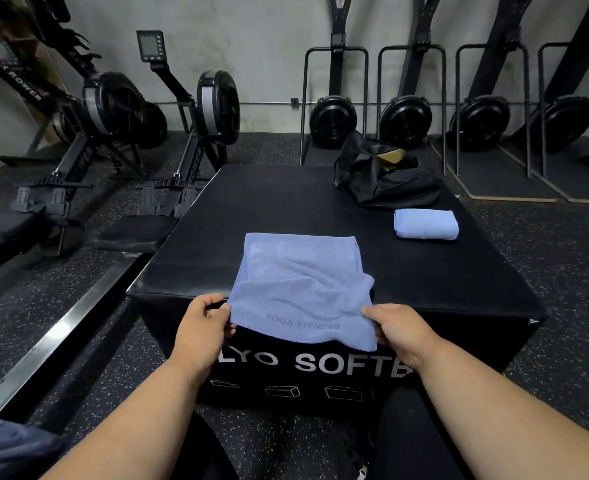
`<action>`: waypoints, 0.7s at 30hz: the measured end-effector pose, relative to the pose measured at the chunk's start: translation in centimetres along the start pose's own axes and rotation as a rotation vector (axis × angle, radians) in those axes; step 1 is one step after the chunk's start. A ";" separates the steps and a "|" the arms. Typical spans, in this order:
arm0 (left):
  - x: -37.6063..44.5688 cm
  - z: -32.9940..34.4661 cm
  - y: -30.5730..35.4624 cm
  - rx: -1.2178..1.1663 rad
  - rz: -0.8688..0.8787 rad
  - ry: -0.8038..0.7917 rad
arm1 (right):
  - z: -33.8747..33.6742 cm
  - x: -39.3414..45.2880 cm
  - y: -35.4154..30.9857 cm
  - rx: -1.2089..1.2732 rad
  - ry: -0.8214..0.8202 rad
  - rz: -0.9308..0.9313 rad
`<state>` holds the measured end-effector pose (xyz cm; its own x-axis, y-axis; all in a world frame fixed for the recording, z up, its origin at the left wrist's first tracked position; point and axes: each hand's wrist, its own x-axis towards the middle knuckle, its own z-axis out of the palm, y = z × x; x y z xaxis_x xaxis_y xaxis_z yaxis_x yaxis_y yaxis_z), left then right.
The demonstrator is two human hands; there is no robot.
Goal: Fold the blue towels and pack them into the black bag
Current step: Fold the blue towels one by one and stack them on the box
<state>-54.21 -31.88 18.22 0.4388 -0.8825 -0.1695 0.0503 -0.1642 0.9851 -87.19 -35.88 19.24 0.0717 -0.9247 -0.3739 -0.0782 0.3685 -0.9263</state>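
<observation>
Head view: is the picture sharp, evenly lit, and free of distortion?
Head view: the towel and both hands are sharp; wide-angle bending curves the rowers and the edges; lighting is dim, with glare on the metal rail; the black bag loses detail against the dark box.

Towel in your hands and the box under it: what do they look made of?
Towel: soft, matte blue, likely microfibre; it drapes limply, has a stitched hem and a faint print. Box: apparently padded vinyl, black and slightly glossy; its top edge catches light.
</observation>
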 end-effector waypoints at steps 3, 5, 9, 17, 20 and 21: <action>-0.1 -0.2 -0.2 0.061 0.014 -0.009 | -0.2 -0.2 0.0 -0.082 0.065 -0.037; 0.0 -0.2 -0.3 0.089 0.015 0.012 | -0.5 0.1 0.2 -0.164 0.147 -0.050; 0.5 -0.2 -0.7 0.113 0.004 0.036 | -0.5 0.8 0.4 -0.255 0.216 -0.062; 1.4 -0.1 -1.4 0.051 -0.031 0.009 | 1.4 1.7 0.4 -0.234 0.053 0.051; 1.6 -0.2 -1.5 0.025 -0.028 0.033 | 1.4 1.8 0.6 -0.369 0.038 -0.025; 1.7 -0.3 -1.6 0.022 -0.026 0.036 | 1.3 1.7 0.7 -0.371 0.051 -0.042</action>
<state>-53.26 -33.00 16.31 0.4700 -0.8612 -0.1937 0.0425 -0.1971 0.9795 -85.81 -37.11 17.88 0.0337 -0.9453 -0.3246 -0.4319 0.2791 -0.8577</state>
